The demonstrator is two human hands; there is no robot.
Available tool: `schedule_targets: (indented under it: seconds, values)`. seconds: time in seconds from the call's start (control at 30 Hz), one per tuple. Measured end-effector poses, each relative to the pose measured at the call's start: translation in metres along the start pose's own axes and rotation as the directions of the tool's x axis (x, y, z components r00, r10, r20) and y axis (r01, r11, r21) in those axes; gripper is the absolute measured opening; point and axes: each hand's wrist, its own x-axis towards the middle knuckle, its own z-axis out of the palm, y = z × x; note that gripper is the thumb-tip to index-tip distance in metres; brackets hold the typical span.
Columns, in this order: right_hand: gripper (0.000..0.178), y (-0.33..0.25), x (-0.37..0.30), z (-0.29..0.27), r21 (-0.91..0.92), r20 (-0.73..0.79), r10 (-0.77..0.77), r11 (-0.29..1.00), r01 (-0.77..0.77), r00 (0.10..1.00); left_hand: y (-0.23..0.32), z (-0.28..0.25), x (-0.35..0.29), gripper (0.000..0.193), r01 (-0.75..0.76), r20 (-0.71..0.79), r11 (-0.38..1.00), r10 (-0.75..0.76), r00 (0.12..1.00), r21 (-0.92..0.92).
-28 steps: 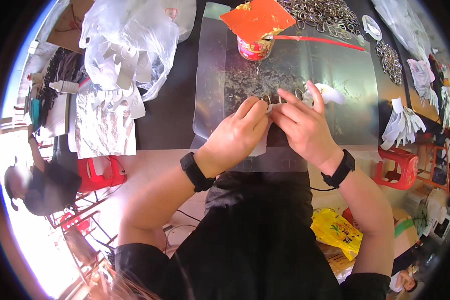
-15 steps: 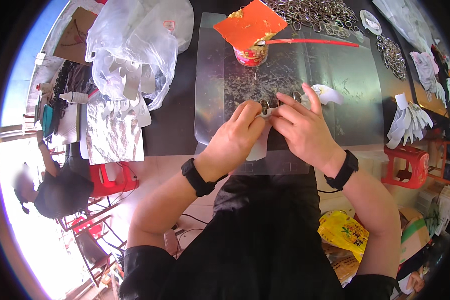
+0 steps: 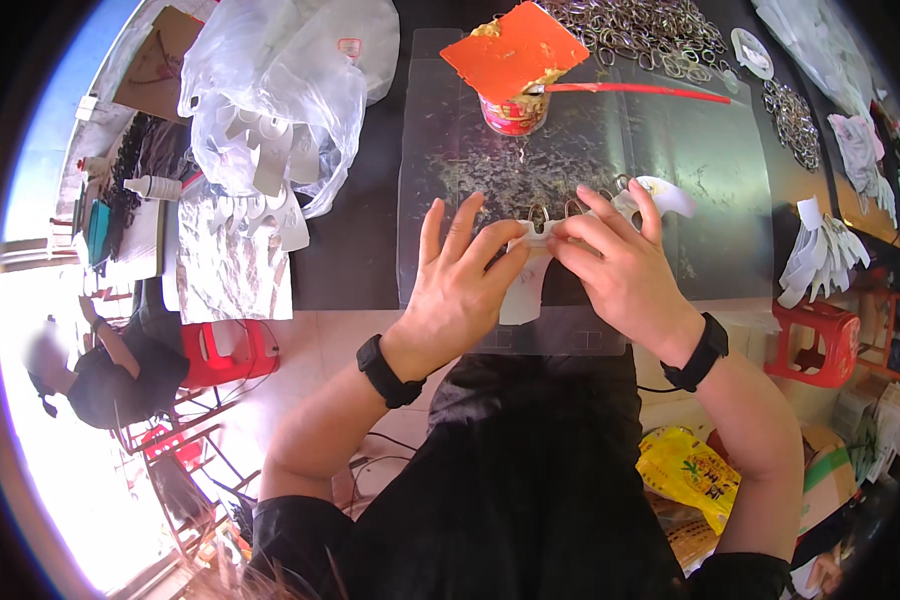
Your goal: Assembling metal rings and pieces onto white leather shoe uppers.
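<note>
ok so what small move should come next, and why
Probably press the white piece together just below the metal ring: the ring stands at its top edge, with left hand and right hand fingertips on either side.

Black short sleeves (image 3: 295,530), black wristbands (image 3: 382,375) (two)

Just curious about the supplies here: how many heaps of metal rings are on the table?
2: a larger heap at the top, right of the orange card, and a smaller heap farther right. Others may lie hidden or out of view.
</note>
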Motion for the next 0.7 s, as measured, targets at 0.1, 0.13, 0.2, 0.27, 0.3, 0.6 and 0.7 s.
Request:
schedule_targets:
  seconds: [0.1, 0.13, 0.2, 0.27, 0.3, 0.6, 0.7]
  values:
    - [0.012, -0.002, 0.001, -0.002, 0.023, 0.010, 0.021, 1.000, -0.021, 1.000, -0.002, 0.001, -0.005, 0.029, 0.014, 0.007, 1.000, -0.014, 1.000, 0.017]
    - [0.013, -0.002, 0.001, -0.002, 0.013, 0.023, 0.031, 0.999, -0.031, 0.999, -0.002, 0.000, -0.006, 0.029, 0.017, 0.002, 1.000, -0.017, 1.000, 0.016]
    - [0.014, -0.003, 0.000, -0.001, 0.000, 0.037, 0.035, 0.999, -0.035, 0.999, -0.004, -0.001, -0.007, 0.032, 0.021, 0.027, 1.000, -0.021, 0.999, -0.001]
    - [0.015, -0.004, -0.002, -0.002, 0.018, 0.021, 0.053, 0.998, -0.053, 0.998, -0.006, -0.003, -0.008, 0.033, 0.010, 0.032, 1.000, -0.010, 0.999, -0.003]
    - [0.015, -0.004, -0.002, -0.003, 0.014, 0.022, 0.047, 0.999, -0.047, 0.999, -0.006, -0.003, -0.008, 0.034, -0.005, 0.043, 1.000, 0.005, 0.999, -0.005]
    - [0.018, -0.005, -0.002, -0.004, 0.000, 0.035, 0.033, 0.999, -0.033, 0.999, -0.011, -0.006, -0.007, 0.039, -0.039, 0.061, 0.997, 0.043, 0.997, -0.066]
    - [0.019, -0.005, -0.002, -0.004, 0.017, 0.043, 0.030, 0.999, -0.031, 0.999, -0.018, -0.004, -0.006, 0.040, -0.114, 0.008, 0.988, 0.115, 0.993, -0.103]
